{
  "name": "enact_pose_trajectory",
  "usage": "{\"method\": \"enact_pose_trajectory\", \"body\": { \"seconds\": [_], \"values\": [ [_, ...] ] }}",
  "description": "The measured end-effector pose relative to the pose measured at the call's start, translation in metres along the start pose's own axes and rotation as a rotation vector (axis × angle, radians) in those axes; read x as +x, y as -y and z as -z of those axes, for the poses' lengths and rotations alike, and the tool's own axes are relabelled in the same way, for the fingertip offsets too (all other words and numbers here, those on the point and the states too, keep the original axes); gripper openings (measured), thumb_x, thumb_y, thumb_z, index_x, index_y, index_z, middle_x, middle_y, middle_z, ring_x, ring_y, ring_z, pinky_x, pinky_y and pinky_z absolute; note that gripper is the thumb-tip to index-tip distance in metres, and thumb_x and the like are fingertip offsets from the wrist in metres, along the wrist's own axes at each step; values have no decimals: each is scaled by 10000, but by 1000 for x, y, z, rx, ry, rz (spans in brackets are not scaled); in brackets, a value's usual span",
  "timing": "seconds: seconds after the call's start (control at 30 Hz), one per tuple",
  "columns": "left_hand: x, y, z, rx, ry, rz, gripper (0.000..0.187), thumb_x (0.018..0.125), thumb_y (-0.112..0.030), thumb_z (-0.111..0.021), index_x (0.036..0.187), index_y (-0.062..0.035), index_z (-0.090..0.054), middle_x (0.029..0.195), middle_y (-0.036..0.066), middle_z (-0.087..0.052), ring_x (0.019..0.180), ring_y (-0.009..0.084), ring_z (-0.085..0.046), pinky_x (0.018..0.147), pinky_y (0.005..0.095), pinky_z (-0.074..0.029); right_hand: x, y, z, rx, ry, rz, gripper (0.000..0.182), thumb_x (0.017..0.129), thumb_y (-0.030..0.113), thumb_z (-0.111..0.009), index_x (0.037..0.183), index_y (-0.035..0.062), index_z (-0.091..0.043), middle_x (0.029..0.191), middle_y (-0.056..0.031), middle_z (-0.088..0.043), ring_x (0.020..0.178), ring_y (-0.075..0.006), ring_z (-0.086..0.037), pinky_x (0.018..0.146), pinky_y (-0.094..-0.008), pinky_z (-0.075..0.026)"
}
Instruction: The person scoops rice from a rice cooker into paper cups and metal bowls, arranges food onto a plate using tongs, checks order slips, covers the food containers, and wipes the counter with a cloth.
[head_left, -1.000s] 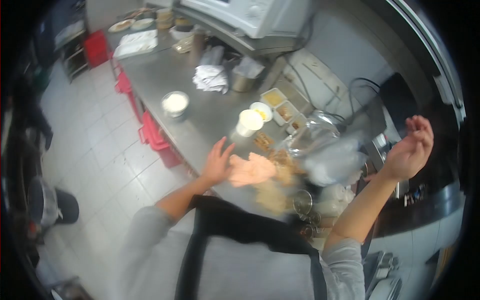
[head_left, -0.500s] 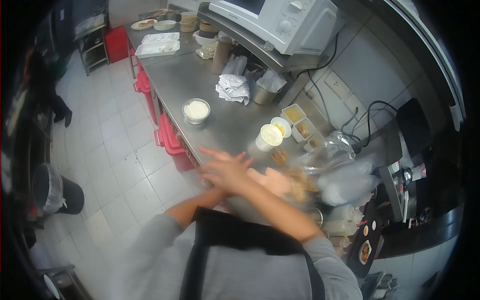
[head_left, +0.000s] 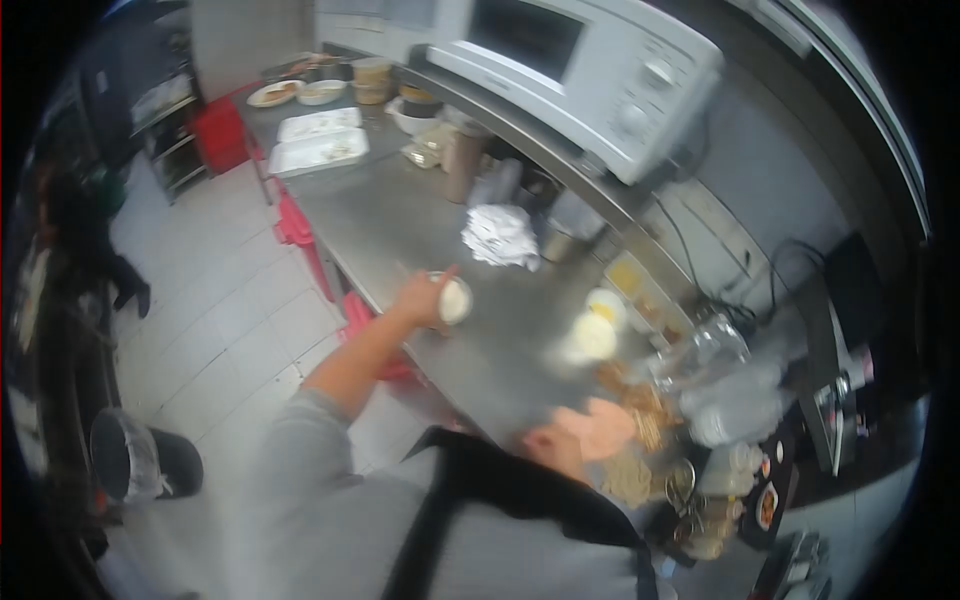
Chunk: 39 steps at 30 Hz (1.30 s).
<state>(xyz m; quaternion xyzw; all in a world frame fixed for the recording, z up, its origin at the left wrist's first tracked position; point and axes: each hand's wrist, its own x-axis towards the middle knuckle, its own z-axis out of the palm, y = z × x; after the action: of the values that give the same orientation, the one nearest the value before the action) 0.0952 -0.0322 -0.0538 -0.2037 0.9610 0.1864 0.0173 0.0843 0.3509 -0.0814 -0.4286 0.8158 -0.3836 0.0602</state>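
My left hand reaches out over the counter's left edge, fingers wrapped round a small metal bowl of white food. My right hand is close to my body, at the left side of a pink cloth. It is blurred and its fingers cannot be made out; whether it grips the cloth does not show. Farther right stand a white cup with pale contents and a small white dish with something yellow.
A microwave sits on a shelf above the steel counter. Crumpled white paper, white foam trays, plastic bags and squeeze bottles lie about. On the floor side are red bins and a black bin.
My hands were together in front of me and have parted. The left has gone forward and taken hold of the metal bowl; the right has moved right, to the pink cloth. My view has shifted.
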Motion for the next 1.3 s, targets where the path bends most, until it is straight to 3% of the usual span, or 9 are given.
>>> {"method": "enact_pose_trajectory", "body": {
  "seconds": [0.13, 0.23, 0.37, 0.53, 0.63, 0.77, 1.0, 1.13, 1.3],
  "values": [
    [-20, -25, 6, -119, -223, -64, 1315, 453, -389, -901, 1486, -320, -90, 1487, 325, -37, 1369, 483, -164, 1047, 537, -307, 13, 20, -13, 61, 48, 33, 112, 761, 109, -724, 795, 38, -644, 737, -105, -617, 646, -230, -605, 589, -308, -474],
    [-54, -18, -18, -213, -633, -274, 1086, 580, -426, -831, 1472, -248, -237, 1512, 261, -72, 1378, 473, -143, 1059, 590, -218, 27, 25, -26, 180, 182, 166, 126, 735, 76, -741, 758, 34, -625, 746, -109, -611, 648, -227, -599, 600, -307, -476],
    [-169, 28, -111, -225, -601, -263, 907, 662, -321, -770, 1431, -163, -318, 1494, 202, -197, 1373, 398, -205, 1069, 549, -244, 43, 43, -92, 409, 387, 208, 190, 697, 20, -753, 770, 28, -578, 744, -99, -597, 650, -196, -592, 619, -298, -475],
    [-422, 136, -280, -524, 176, 594, 704, 767, -379, -657, 1367, -108, -408, 1307, 243, -441, 1229, 390, -415, 1000, 475, -354, 71, 135, -156, 345, 776, 334, 241, 732, 47, -724, 946, 42, -614, 832, -101, -648, 739, -197, -641, 664, -298, -494],
    [-583, 152, -332, -988, -31, 1309, 613, 800, -418, -606, 1300, -80, -497, 1211, 250, -526, 1156, 389, -490, 961, 461, -396, 94, 185, -208, 344, 986, 521, 316, 739, 98, -733, 1037, 72, -630, 896, -107, -670, 813, -210, -655, 703, -299, -500],
    [-680, 195, -340, -857, -278, 1627, 501, 826, -452, -552, 1118, -53, -635, 1072, 245, -616, 1053, 383, -567, 906, 447, -444, 123, 202, -320, 67, 1163, 678, 302, 801, 129, -685, 1086, 50, -625, 893, -117, -671, 790, -212, -648, 722, -315, -509],
    [-745, 346, -193, -320, -875, 1627, 253, 807, -309, -620, 870, -75, -690, 905, 195, -657, 881, 359, -620, 784, 423, -490, 178, 229, -477, -213, 1293, 560, 314, 783, 97, -682, 1091, 66, -628, 857, -112, -674, 735, -213, -650, 668, -314, -513],
    [-807, 461, -54, -269, -960, 1698, 267, 863, -278, -557, 1007, -75, -653, 1008, 175, -640, 953, 357, -597, 842, 445, -466, 219, 222, -544, -243, 1297, 269, 314, 786, 89, -673, 1095, 64, -625, 853, -112, -673, 725, -210, -648, 653, -318, -514],
    [-878, 551, 193, 391, -1240, 1278, 80, 751, -89, -621, 825, -67, -644, 859, 132, -613, 852, 312, -614, 732, 400, -488, 274, 196, -620, -297, 1285, -28, 315, 789, 79, -662, 1101, 61, -623, 848, -112, -672, 711, -207, -645, 635, -322, -516]
  ]
}}
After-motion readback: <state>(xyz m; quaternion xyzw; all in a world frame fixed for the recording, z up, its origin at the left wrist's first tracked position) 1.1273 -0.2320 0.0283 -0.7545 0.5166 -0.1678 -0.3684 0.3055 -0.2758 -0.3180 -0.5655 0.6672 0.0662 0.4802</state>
